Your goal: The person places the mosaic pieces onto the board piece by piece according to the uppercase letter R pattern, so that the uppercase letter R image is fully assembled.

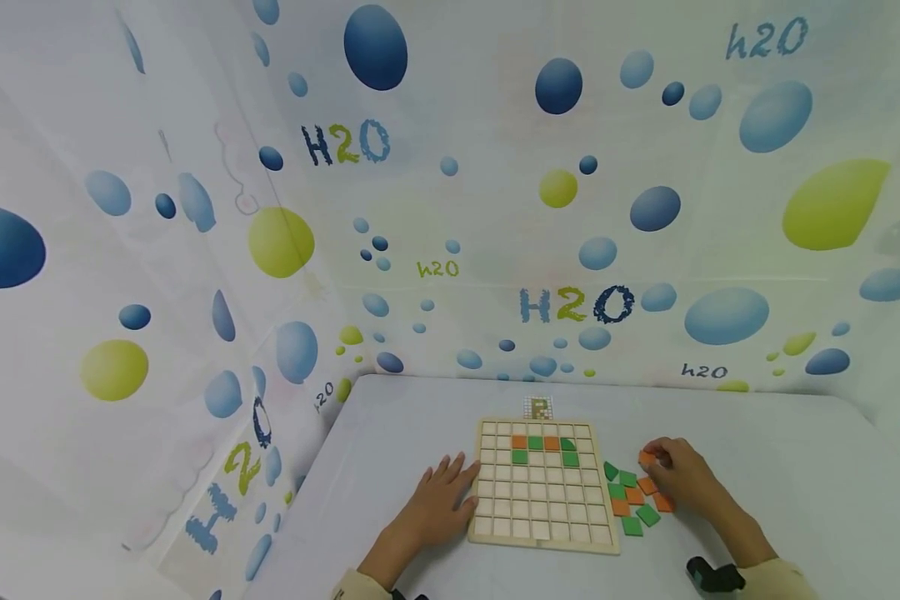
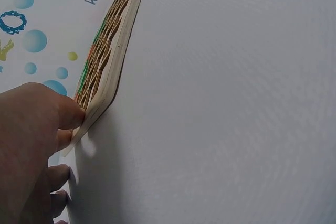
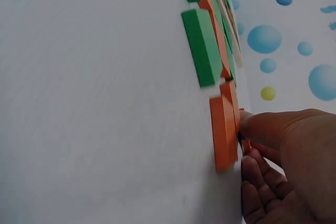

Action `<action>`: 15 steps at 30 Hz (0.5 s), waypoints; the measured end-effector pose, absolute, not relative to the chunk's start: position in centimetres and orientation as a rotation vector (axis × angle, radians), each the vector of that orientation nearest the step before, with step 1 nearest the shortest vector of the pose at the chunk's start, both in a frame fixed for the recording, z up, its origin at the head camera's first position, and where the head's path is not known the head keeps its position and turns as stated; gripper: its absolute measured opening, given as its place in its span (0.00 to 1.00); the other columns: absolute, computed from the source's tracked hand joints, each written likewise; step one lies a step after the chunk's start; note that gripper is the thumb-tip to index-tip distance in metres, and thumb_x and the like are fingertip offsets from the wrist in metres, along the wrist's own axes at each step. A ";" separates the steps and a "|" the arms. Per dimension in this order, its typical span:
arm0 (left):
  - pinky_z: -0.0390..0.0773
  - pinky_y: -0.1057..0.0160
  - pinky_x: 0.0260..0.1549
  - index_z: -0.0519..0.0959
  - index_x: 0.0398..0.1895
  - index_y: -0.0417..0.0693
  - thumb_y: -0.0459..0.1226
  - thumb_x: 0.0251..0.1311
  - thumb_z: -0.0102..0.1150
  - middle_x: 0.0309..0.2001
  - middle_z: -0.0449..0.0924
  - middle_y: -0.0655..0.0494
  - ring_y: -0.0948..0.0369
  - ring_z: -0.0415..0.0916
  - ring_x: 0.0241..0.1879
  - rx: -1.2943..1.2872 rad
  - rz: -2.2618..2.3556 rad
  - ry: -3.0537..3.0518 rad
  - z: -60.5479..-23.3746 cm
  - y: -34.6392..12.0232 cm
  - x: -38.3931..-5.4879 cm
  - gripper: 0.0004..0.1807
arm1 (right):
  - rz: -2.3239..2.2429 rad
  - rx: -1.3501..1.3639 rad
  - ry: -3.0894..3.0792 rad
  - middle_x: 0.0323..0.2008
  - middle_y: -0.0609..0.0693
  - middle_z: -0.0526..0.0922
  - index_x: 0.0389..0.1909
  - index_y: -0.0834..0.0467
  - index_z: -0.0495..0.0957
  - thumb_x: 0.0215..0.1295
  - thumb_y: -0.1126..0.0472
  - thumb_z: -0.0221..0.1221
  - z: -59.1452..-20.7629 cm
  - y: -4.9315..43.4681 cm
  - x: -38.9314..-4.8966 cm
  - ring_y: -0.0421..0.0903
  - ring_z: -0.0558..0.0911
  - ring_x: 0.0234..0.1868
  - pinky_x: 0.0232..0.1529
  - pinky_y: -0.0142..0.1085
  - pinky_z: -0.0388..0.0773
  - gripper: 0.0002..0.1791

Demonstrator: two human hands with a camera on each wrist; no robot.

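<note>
A light wooden grid board (image 1: 528, 490) lies on the table, with several orange and green tiles set in its upper rows. My left hand (image 1: 440, 502) rests at the board's left side with fingers spread, touching the edge. In the left wrist view, the thumb of the left hand (image 2: 31, 140) meets the board's rim (image 2: 118, 56). To the right of the board, my right hand (image 1: 686, 475) pinches an orange square tile (image 1: 647, 458) between thumb and fingers. Loose orange and green tiles (image 1: 648, 515) lie between board and hand. The right wrist view shows the right hand (image 3: 294, 156) beside an orange tile (image 3: 223, 135).
A small printed card (image 1: 538, 407) with a coloured grid pattern lies just behind the board. The white table (image 1: 390, 417) backs onto a curtain (image 1: 480, 208) printed with drops and "H2O". A black strap device (image 1: 714, 575) sits at the right wrist.
</note>
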State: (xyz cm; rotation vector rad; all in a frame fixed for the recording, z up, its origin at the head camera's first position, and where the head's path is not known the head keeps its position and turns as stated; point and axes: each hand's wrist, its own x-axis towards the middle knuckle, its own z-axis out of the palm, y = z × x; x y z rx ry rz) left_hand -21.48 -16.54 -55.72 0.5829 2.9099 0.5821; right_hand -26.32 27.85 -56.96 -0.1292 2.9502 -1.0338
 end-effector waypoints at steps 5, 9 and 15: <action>0.55 0.31 0.76 0.64 0.82 0.56 0.52 0.79 0.49 0.83 0.57 0.44 0.40 0.52 0.82 0.589 0.587 2.912 -55.7 -16.6 -21.5 0.33 | -1.059 -0.156 2.964 0.46 0.60 0.78 0.56 0.68 0.79 0.73 0.61 0.64 -57.1 26.4 -27.1 0.52 0.77 0.45 0.49 0.50 0.81 0.18; 0.55 0.31 0.77 0.64 0.83 0.57 0.53 0.79 0.49 0.83 0.57 0.45 0.40 0.52 0.82 0.590 0.585 2.915 -55.6 -16.6 -21.5 0.33 | -1.072 -0.163 2.949 0.46 0.60 0.78 0.56 0.68 0.79 0.73 0.61 0.63 -56.9 25.5 -27.6 0.52 0.78 0.46 0.51 0.50 0.81 0.18; 0.52 0.32 0.78 0.63 0.83 0.57 0.53 0.79 0.48 0.83 0.56 0.45 0.41 0.50 0.83 0.582 0.608 2.897 -55.7 -16.6 -21.6 0.33 | -1.135 -0.235 2.915 0.49 0.60 0.78 0.56 0.68 0.80 0.75 0.59 0.63 -55.9 23.4 -27.6 0.53 0.80 0.49 0.53 0.52 0.82 0.18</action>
